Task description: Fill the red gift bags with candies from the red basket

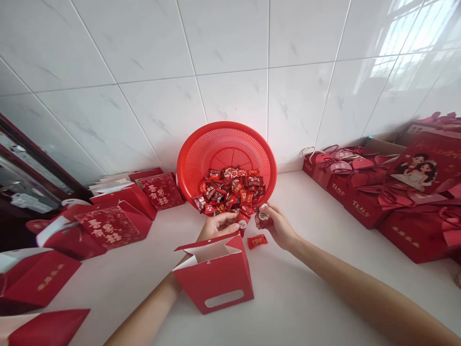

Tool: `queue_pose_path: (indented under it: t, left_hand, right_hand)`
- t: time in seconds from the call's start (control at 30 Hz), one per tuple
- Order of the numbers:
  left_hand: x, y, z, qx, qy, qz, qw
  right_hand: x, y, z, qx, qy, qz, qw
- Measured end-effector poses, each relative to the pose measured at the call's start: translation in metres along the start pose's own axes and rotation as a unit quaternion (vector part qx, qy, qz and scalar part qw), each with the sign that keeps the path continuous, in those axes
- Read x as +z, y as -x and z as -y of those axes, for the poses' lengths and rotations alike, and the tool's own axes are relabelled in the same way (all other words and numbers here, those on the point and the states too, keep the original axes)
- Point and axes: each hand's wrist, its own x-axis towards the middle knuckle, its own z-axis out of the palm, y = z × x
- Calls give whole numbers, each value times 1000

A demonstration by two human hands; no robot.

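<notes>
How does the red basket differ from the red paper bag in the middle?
The red basket is round and full of tiny holes; the paper bag is boxy, with smooth sides and one long rounded window. The basket is tilted, its mouth facing the person, while the bag stands upright, open at the top. The basket is red inside; the bag's visible lining is white. Both are red outside.
</notes>
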Motion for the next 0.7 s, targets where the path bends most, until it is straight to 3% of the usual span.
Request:
queue_pose_path:
  t: [0.13, 0.37, 0.57, 0.7]
  left_hand:
    - [1, -2, 3, -18, -10, 6, 1000]
    - [0, -4, 5, 7, -16, -21, 1000]
    - [-1, -7, 6, 19, -42, 50, 998]
    - [-10, -3, -1, 36, -165, 89, 982]
  right_hand:
    - [4, 3, -6, 25, 20, 35, 999]
    - [3, 3, -16, 28, 20, 21, 999]
    - [4, 6, -14, 34, 26, 28, 999]
    - [0, 1, -9, 8, 26, -11, 1000]
